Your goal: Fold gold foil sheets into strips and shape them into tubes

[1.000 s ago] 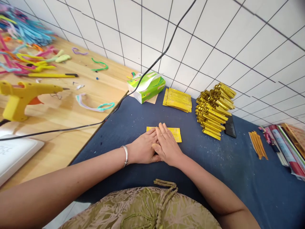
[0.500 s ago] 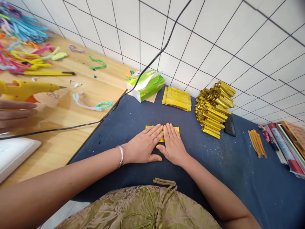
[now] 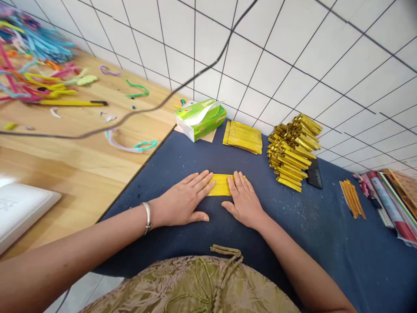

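Pressing flat, palm down, the left hand (image 3: 182, 201) covers the left end of the gold paper (image 3: 220, 185) on the blue counter (image 3: 325, 226). Right hand (image 3: 245, 201) lies flat on its right end, fingers extended, nothing gripped. Folded gold stack (image 3: 293, 150) stands further right.

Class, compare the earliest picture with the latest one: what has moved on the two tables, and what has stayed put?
The left hand and right hand slid apart along the folded yellow paper, baring its middle; both still press it flat. The yellow glue gun has gone from the wooden table, and the black cable now hangs lifted across it. The tissue box, flat sheets and folded gold stack stayed.
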The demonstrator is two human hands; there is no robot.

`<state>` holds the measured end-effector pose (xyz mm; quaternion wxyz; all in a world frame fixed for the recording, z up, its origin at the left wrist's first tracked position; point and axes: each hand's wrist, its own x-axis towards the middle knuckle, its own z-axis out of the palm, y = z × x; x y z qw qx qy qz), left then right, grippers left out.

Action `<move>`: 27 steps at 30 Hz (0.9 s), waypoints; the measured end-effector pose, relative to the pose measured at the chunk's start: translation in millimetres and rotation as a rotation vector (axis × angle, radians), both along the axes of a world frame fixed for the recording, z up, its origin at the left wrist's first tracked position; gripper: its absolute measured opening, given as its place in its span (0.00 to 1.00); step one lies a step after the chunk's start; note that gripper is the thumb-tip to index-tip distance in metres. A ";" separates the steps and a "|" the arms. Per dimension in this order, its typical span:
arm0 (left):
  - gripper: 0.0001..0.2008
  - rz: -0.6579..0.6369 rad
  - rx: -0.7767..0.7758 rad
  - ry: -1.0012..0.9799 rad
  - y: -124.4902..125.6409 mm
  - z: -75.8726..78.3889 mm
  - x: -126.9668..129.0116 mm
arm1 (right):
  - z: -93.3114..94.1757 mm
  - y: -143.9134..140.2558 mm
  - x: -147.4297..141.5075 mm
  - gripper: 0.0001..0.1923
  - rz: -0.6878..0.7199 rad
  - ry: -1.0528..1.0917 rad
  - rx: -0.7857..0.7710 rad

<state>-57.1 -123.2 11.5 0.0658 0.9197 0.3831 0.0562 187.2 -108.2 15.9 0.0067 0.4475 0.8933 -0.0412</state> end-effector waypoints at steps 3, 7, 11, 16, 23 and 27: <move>0.44 -0.013 -0.010 0.014 -1.0 2.2 -4.2 | -0.6 -0.2 2.6 0.40 -0.006 -0.013 0.000; 0.43 0.020 -0.007 0.028 -4.9 7.7 0.8 | -0.9 -1.0 1.8 0.40 -0.005 -0.024 0.007; 0.44 0.023 0.014 0.012 -7.7 9.2 19.0 | -1.3 -0.9 0.9 0.40 -0.006 -0.030 0.021; 0.46 0.018 0.001 -0.017 -5.8 -0.3 33.6 | -2.8 -0.1 1.4 0.40 0.001 -0.037 0.022; 0.45 -0.007 -0.028 -0.039 -3.0 -3.5 29.9 | -4.3 -0.5 2.7 0.40 0.000 -0.024 0.031; 0.45 -0.003 -0.023 -0.049 -3.8 -0.6 30.7 | -0.3 -3.3 2.7 0.39 0.011 -0.029 0.044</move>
